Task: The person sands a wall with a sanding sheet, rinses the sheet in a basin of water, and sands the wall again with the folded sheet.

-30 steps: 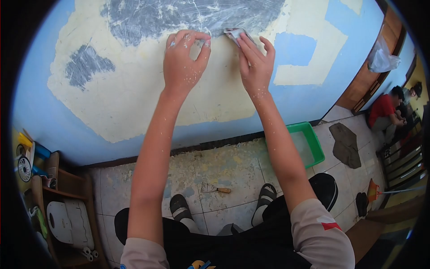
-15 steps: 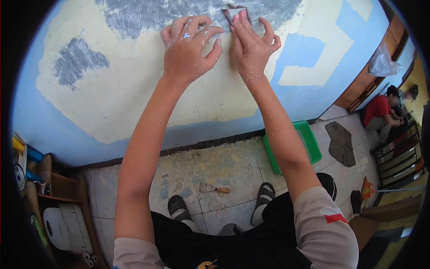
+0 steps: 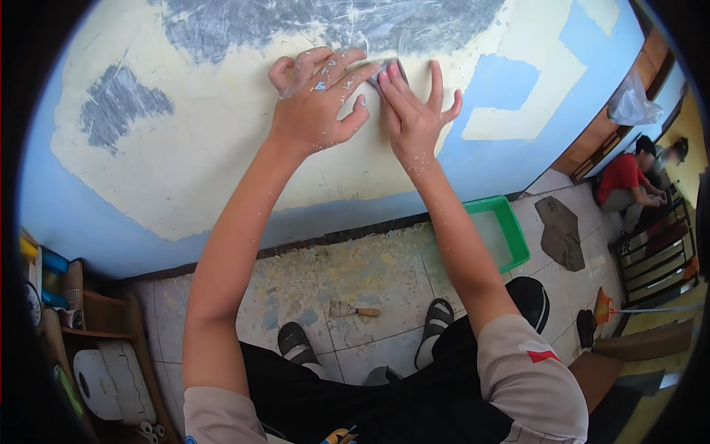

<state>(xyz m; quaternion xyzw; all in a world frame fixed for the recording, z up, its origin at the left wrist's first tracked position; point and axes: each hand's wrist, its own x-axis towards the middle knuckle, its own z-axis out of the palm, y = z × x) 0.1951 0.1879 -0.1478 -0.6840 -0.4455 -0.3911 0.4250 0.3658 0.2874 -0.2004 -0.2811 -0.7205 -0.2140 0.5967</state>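
Note:
My right hand (image 3: 416, 118) presses a small folded piece of sandpaper (image 3: 401, 72) flat against the wall (image 3: 222, 140), with its outer fingers raised. Just left of it, my left hand (image 3: 314, 96) lies on the wall with fingers spread and bent, its index fingertip close to the sandpaper. White and blue paint flakes dot both hands. Around them the wall surface is cream, with a scraped grey patch (image 3: 325, 22) above, a smaller grey patch (image 3: 122, 107) at left, and blue paint (image 3: 506, 81) at right.
A scraper (image 3: 353, 311) lies on the flake-strewn tiled floor between my feet. Near the wall stands a green basin (image 3: 510, 233), with a dark cloth (image 3: 560, 233) beyond it. A wooden shelf (image 3: 111, 325) is at left. Two people (image 3: 629, 177) sit at far right by a slatted bench (image 3: 658, 251).
My right hand has slid down the wall with the sandpaper. My left hand has dropped slightly and its index finger now reaches closer to the sandpaper.

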